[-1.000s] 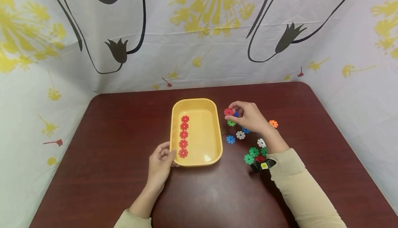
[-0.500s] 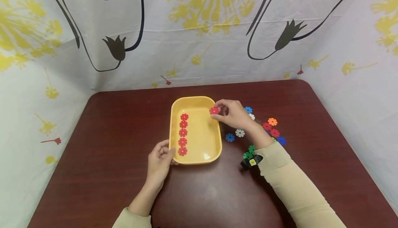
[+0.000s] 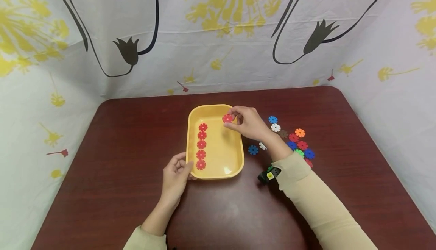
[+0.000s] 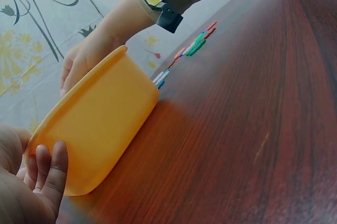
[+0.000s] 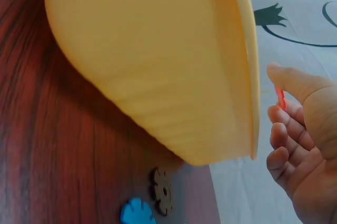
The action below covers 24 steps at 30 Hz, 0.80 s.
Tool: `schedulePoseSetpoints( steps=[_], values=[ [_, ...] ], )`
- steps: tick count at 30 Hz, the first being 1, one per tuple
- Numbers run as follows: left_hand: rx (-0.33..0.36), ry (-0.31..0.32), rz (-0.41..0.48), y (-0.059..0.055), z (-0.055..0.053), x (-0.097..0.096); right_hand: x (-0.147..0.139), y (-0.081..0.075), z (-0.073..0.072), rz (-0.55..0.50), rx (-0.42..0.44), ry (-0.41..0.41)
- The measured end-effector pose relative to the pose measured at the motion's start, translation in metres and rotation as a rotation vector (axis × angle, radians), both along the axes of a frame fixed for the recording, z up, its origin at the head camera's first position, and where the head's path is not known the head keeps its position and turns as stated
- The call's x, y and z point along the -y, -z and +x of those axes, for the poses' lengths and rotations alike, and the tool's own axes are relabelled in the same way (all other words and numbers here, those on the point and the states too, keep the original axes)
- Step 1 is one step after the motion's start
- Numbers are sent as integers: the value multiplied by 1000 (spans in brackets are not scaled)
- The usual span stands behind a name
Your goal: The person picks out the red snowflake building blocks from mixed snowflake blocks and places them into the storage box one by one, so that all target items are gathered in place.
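Observation:
My right hand (image 3: pixel 250 123) pinches a red notched disc (image 3: pixel 227 118) between thumb and fingers, above the far right part of a yellow tray (image 3: pixel 223 163). In the right wrist view the same red disc (image 5: pixel 280 97) appears edge-on at the fingertips, beyond the tray's rim. A column of several red discs (image 3: pixel 201 144) lies along the left side inside the tray. My left hand (image 3: pixel 176 174) grips the tray's near left corner, thumb over the rim; in the left wrist view its fingers (image 4: pixel 57 171) lie against the outer wall.
Right of the tray, loose notched discs are spread on the dark red table (image 3: pixel 119 166), among them an orange disc (image 3: pixel 300 133), a white disc (image 3: pixel 275 127) and a blue disc (image 3: pixel 253 150). My right forearm hides some. A patterned cloth (image 3: pixel 153 79) hangs behind the table.
My right hand has carried the red disc leftward from the loose discs to above the tray, uncovering several discs on the right. The left hand keeps its grip on the tray.

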<state>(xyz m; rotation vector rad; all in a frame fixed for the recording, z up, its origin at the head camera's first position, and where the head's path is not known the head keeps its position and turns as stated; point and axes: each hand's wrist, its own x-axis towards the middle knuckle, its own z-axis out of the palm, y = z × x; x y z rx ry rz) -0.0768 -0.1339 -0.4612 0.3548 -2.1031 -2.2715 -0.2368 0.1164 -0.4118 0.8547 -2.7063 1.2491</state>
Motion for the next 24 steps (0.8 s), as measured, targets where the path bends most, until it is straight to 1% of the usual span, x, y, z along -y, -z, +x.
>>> schedulePoseSetpoints(
  steps=[7,11,17,21,24],
  values=[
    [-4,3,8,-1,0,0,14,-1,-1,-33,-13,-12],
    [-3,5,10,-1,0,1,22,0,-3,-26,-7,-3],
    [-5,2,6,0,0,0,34,3,-3,7,56,27],
    [-2,-1,9,0,0,0,41,4,-5,45,67,33],
    [-2,0,3,0,0,0,45,5,-7,76,65,18]
  ],
)
